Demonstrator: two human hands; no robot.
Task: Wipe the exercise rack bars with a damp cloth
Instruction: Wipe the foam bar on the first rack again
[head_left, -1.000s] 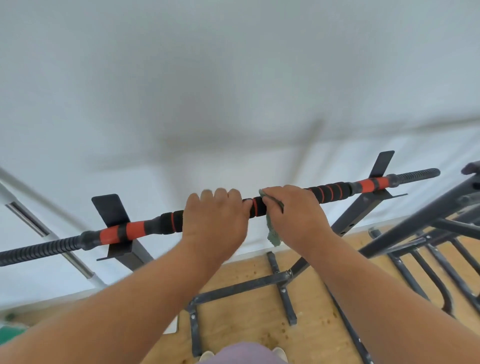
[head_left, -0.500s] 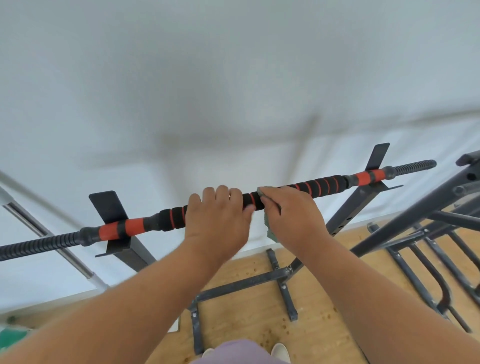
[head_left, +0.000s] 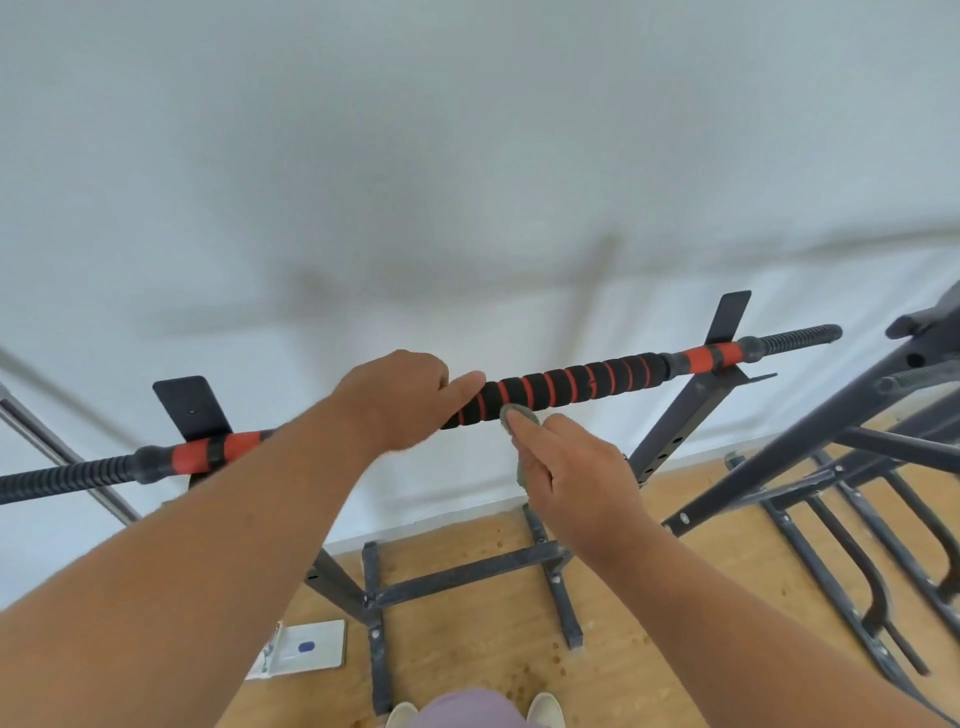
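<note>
Here the padded bar (head_left: 566, 387) runs across the middle of the frame, rising from lower left to upper right, its black foam ringed with red bands. It lies in two dark brackets, one at left (head_left: 189, 408) and one at upper right (head_left: 730, 317), on the grey rack frame (head_left: 467, 574) that stands on the wooden floor (head_left: 649, 597).

The left hand (head_left: 395, 402) lies over the bar just left of centre, fingers bent over its top; motion blur softens it, so whether they truly clasp the bar I cannot tell. The right hand (head_left: 576, 478) sits just below and in front of the bar, pinching the grey-green cloth (head_left: 517, 415) between thumb and fingers (only a rounded bit shows at the fingertips, and a strip below the thumb). The cloth's top edge seems to touch the foam's underside.

A second dark rack (head_left: 831, 447) fills the right edge. At the bottom, a white card (head_left: 306, 647) lies on the floor beside the frame's foot.
</note>
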